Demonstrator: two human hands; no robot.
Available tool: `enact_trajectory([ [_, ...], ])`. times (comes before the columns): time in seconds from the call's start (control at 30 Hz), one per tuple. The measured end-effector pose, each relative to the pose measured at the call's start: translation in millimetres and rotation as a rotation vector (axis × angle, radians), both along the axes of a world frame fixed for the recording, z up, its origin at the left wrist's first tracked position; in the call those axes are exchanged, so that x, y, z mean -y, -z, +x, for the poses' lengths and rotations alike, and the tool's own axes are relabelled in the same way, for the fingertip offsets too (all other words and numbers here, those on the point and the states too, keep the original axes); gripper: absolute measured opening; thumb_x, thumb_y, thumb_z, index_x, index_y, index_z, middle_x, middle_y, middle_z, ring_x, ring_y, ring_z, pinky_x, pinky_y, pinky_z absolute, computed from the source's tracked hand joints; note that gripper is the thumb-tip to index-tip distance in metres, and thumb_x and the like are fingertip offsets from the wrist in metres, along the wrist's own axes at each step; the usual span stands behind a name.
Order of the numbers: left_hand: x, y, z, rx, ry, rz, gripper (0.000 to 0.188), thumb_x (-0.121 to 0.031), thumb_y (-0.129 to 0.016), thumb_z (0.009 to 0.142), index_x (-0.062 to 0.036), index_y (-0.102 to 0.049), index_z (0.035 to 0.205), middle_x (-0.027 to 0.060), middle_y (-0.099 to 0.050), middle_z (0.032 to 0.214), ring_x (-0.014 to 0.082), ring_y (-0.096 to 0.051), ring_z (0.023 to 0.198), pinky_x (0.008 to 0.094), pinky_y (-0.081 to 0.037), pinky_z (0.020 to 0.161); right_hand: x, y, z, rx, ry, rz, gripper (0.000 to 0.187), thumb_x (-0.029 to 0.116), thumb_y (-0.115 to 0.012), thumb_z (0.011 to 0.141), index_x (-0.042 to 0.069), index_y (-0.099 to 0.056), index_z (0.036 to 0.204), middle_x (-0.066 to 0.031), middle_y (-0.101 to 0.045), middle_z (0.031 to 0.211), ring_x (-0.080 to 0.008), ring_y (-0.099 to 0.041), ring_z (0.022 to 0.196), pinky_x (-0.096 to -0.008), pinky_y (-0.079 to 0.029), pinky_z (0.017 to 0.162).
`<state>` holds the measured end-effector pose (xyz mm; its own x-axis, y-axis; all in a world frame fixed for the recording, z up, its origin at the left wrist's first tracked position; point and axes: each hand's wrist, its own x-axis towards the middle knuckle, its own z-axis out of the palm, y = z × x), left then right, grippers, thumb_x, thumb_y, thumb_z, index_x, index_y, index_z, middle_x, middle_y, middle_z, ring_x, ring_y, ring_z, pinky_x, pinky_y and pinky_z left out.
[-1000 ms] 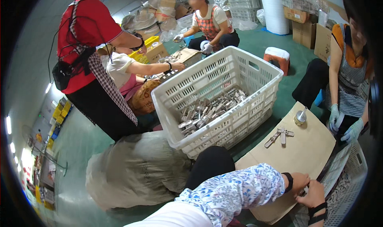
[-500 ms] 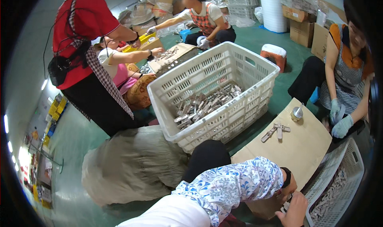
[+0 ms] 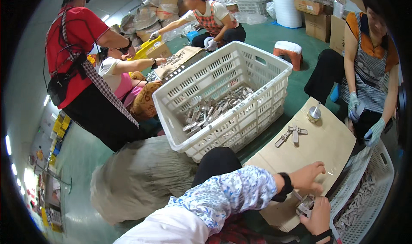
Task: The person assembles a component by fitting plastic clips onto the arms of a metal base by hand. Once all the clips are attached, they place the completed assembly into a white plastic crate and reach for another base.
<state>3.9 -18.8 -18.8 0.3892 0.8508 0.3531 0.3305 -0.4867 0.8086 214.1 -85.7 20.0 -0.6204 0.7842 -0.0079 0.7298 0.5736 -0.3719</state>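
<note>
My left hand (image 3: 307,175), with a patterned blue and white sleeve and a dark wristband, reaches over the cardboard sheet (image 3: 283,162). Its fingers are spread and nothing shows in them. Just below it, my right hand (image 3: 318,217) curls its thumb and fingers around a small metal part (image 3: 305,208) at the cardboard's near edge. Something round and shiny sits against that part; its kind is unclear. Farther up the sheet lie several crossed flat metal pieces (image 3: 293,134). Beyond them stands a small round tin (image 3: 314,114) with a rod sticking up.
A large white crate (image 3: 223,128) holding metal pieces stands ahead. Another crate (image 3: 383,169) of similar pieces is at lower right. A grey-green sack (image 3: 137,184) lies left. A gloved co-worker (image 3: 365,72) sits right; others work beyond the crate, near a red and white stool (image 3: 288,55).
My left hand has lifted off the small metal part and moved up over the cardboard, its fingers opening. My right hand stays by the part. The co-worker's gloved hands at right have moved apart.
</note>
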Motion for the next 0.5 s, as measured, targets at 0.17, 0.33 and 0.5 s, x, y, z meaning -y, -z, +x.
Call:
enact_trajectory([
  [0.17,-40,37,14,-0.266,-0.120,-0.424,0.057,-0.031,-0.071,0.086,0.0024,-0.049,0.128,0.0281,-0.060,0.116,0.0433,-0.059,0.111,0.0480,-0.047,0.095,-8,-2,-11,-0.001,-0.049,0.019,0.071,0.025,-0.079,0.057,-0.001,-0.051,0.116,-0.0202,-0.054,0.105,-0.0399,-0.051,0.101,-0.0481,-0.041,0.089],
  [0.33,-59,41,48,-0.103,-0.157,-0.582,0.025,-0.022,-0.065,0.082,0.0009,-0.068,0.090,0.0126,-0.067,0.063,0.0269,-0.065,0.053,0.0448,-0.052,0.057,0,10,1,0.024,-0.119,-0.280,0.066,0.036,-0.081,0.060,-0.002,-0.058,0.108,-0.0201,-0.060,0.098,-0.0406,-0.057,0.097,-0.0490,-0.042,0.086],
  [0.5,-58,55,85,-0.185,-0.059,-0.460,0.020,-0.022,-0.067,0.073,-0.0044,-0.073,0.068,0.0181,-0.071,0.073,0.0296,-0.067,0.059,0.0450,-0.053,0.062,23,-7,10,-0.034,-0.200,-0.234,0.056,0.044,-0.079,0.064,-0.002,-0.065,0.094,-0.0212,-0.067,0.085,-0.0420,-0.063,0.085,-0.0482,-0.047,0.080],
])
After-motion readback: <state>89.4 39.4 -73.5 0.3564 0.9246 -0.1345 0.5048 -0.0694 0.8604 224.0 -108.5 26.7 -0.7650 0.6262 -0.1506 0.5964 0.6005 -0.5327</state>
